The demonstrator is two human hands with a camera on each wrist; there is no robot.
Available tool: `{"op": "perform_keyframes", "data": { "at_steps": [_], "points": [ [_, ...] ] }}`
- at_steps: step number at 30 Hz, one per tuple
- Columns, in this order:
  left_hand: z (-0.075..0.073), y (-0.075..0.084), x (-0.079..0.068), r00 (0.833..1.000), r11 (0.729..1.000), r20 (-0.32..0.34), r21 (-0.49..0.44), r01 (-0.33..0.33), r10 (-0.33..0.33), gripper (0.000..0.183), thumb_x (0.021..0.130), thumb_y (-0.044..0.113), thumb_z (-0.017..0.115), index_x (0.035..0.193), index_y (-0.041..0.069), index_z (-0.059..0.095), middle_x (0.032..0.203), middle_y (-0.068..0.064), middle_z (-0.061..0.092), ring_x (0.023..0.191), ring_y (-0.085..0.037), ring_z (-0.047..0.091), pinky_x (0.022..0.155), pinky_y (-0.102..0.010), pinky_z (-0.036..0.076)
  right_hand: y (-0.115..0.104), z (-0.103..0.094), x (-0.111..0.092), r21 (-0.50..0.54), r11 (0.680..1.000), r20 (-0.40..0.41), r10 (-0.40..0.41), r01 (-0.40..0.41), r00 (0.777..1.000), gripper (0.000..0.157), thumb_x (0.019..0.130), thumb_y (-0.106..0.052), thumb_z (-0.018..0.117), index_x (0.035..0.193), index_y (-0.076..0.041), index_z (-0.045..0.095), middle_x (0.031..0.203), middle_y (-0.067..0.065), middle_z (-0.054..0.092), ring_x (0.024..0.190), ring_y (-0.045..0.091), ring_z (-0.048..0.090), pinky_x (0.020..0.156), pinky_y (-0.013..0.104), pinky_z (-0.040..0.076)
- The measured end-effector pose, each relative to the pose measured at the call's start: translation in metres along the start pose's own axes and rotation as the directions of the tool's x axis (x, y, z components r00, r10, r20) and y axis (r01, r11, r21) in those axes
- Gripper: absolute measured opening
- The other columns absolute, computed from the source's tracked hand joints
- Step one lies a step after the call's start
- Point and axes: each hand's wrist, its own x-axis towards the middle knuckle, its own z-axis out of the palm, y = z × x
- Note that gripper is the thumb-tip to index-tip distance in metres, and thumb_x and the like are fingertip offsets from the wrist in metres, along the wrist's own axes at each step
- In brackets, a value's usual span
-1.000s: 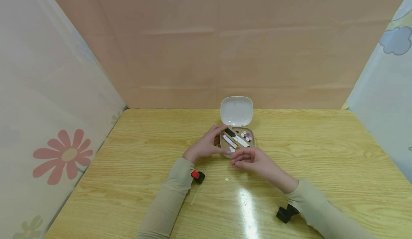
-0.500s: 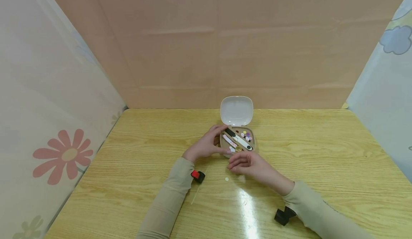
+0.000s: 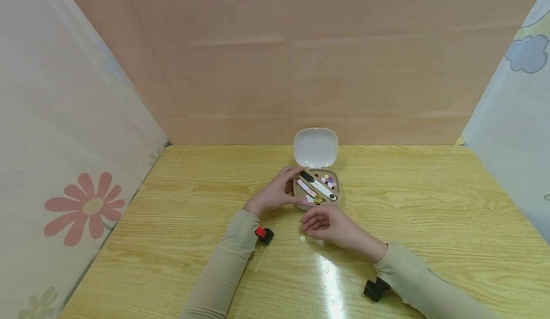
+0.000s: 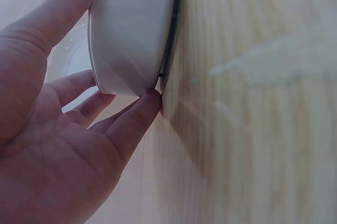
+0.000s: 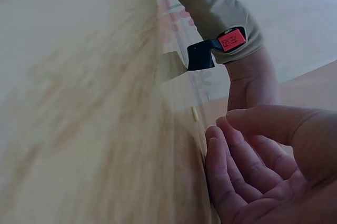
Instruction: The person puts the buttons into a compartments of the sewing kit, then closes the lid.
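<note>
An open sewing kit (image 3: pixel 339 187) stands on the table, its white lid (image 3: pixel 315 148) tipped back. My left hand (image 3: pixel 277 194) grips the kit from its left side, thumb at the near edge and fingers round the back. In the left wrist view the fingertips touch the white wall of the kit (image 4: pixel 131 34). Inside are colourful buttons (image 3: pixel 328 180), a white tool with a black end (image 3: pixel 322 190), a pink patterned strip (image 3: pixel 306 188) and a gold round piece (image 3: pixel 318 198). My right hand (image 3: pixel 328 226), loosely curled and holding nothing, hovers beside a small pale button (image 3: pixel 302 239) on the table.
A second small, pale round piece (image 3: pixel 327 271) lies in the glare nearer me. A thin pale strip (image 3: pixel 260 259) shows beside my left sleeve. Black wrist cameras (image 3: pixel 376 290) stick out near both cuffs. An orange-brown backdrop (image 3: pixel 292 70) rises behind the wooden table (image 3: pixel 206 180).
My right hand has drawn back from the kit's front edge, toward me and slightly left, to the loose button, uncovering the gold piece. The left hand and kit stay put.
</note>
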Motion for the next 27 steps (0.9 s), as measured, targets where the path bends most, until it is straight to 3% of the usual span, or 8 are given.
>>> {"op": "perform_keyframes", "data": {
  "at_steps": [5, 10, 21, 27],
  "points": [
    [0.002, -0.022, 0.007, 1.0, 0.999, -0.02, 0.033, -0.005, 0.005, 0.091, 0.078, 0.011, 0.08, 0.15, 0.004, 0.025, 0.147, -0.012, 0.026, 0.132, -0.027, 0.035, 0.107, -0.039, 0.036, 0.0, 0.003, 0.001, -0.001, 1.0, 0.004, 0.026, -0.026, 1.0, 0.025, 0.082, 0.009, 0.066, 0.106, 0.009, 0.061, 0.098, 0.02, 0.067, 0.091, 0.033, 0.065, 0.079, 0.032, 0.056],
    [0.003, -0.026, 0.009, 1.0, 0.999, -0.028, 0.048, 0.006, -0.005, 0.091, 0.077, 0.015, 0.081, 0.15, 0.008, 0.027, 0.145, -0.007, 0.028, 0.129, -0.02, 0.039, 0.103, -0.03, 0.04, -0.001, 0.006, 0.002, -0.012, 0.998, 0.008, 0.058, -0.058, 0.998, 0.027, 0.081, 0.012, 0.066, 0.107, 0.007, 0.061, 0.097, 0.018, 0.067, 0.091, 0.033, 0.064, 0.078, 0.031, 0.056],
    [0.002, -0.024, 0.009, 1.0, 1.0, -0.02, 0.023, -0.006, 0.007, 0.089, 0.078, 0.011, 0.08, 0.15, 0.006, 0.027, 0.146, -0.009, 0.027, 0.132, -0.023, 0.036, 0.106, -0.035, 0.037, -0.001, 0.008, 0.005, -0.14, 0.989, 0.018, 0.041, -0.038, 0.999, 0.025, 0.081, 0.006, 0.071, 0.104, 0.002, 0.064, 0.093, 0.011, 0.069, 0.085, 0.022, 0.065, 0.075, 0.028, 0.056],
    [0.001, -0.001, 0.001, 1.0, 1.0, -0.001, -0.02, 0.001, -0.001, 0.087, 0.079, 0.004, 0.078, 0.148, -0.002, 0.026, 0.146, -0.017, 0.025, 0.133, -0.031, 0.034, 0.108, -0.042, 0.034, -0.003, 0.009, 0.007, -0.164, 0.986, 0.024, 0.017, -0.013, 1.0, 0.024, 0.08, 0.007, 0.071, 0.102, 0.003, 0.064, 0.09, 0.011, 0.069, 0.081, 0.02, 0.064, 0.071, 0.027, 0.056]
  ]
}}
